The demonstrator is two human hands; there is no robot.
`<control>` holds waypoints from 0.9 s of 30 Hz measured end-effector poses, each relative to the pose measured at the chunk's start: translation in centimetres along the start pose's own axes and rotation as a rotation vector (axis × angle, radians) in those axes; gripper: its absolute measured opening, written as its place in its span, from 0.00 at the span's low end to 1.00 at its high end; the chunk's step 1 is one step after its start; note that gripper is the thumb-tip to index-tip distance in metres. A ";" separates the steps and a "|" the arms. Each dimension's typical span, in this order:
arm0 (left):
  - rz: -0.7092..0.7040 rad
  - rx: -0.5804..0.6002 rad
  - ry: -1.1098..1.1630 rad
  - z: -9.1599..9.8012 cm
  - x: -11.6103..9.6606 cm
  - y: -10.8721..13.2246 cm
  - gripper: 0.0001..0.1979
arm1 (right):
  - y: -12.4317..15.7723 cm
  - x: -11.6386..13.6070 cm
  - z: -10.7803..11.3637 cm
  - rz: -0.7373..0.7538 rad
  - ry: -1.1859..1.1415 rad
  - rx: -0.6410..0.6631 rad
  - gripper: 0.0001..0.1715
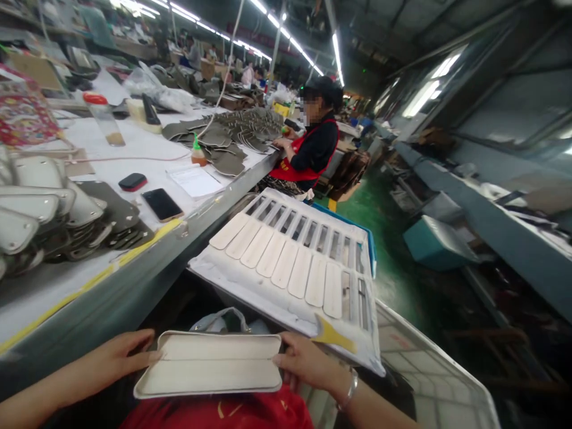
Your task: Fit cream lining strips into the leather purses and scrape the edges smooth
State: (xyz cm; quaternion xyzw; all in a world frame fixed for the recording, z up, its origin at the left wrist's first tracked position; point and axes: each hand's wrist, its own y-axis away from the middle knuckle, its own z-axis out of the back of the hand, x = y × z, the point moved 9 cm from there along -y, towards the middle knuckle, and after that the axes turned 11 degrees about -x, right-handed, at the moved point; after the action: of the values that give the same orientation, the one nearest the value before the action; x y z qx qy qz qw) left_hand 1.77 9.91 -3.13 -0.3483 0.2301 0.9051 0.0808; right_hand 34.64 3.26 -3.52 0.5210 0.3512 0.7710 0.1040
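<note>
hands: some fingers hidden behind pale piece | red garment: cut off (1 edge, bottom)

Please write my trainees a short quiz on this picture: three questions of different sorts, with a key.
1. True or false: only the left hand holds the long cream piece.
2. Where do the pale strips lie in a row? A) on the green floor; B) on the white rack; C) on the phone.
3. Fill in: the lid of the clear jar is ____.

Key: 1. False; the right hand holds it too. 2. B. 3. Red.
</note>
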 end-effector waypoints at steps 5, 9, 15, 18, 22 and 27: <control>-0.221 -0.049 -0.092 -0.1 -8.5 -2.1 0.27 | 0.8 1.9 3.5 0.307 0.190 -0.338 0.45; -0.529 0.150 -0.082 -6.2 -18.6 -3.1 0.18 | 2.2 4.9 3.6 0.574 0.384 -0.450 0.31; -0.700 0.276 -0.123 -10.8 -22.4 -3.8 0.14 | 2.5 6.8 1.3 0.743 0.832 -0.456 0.13; -0.709 0.268 -0.177 -11.1 -22.0 -3.4 0.14 | 2.2 6.4 0.6 0.743 0.998 -0.438 0.12; -0.733 0.248 -0.257 -11.9 -21.4 -2.4 0.17 | 2.9 6.2 -0.7 0.794 1.117 -0.365 0.08; -0.820 0.160 -0.443 -13.2 -19.7 -1.5 0.23 | 3.8 7.1 -1.2 0.798 1.135 -0.319 0.16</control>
State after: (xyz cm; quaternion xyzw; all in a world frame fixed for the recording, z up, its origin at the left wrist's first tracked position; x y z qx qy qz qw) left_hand 24.74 5.22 0.89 -0.2016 0.1196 0.8305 0.5053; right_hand 31.29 3.72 3.87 0.1061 0.0167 0.9446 -0.3101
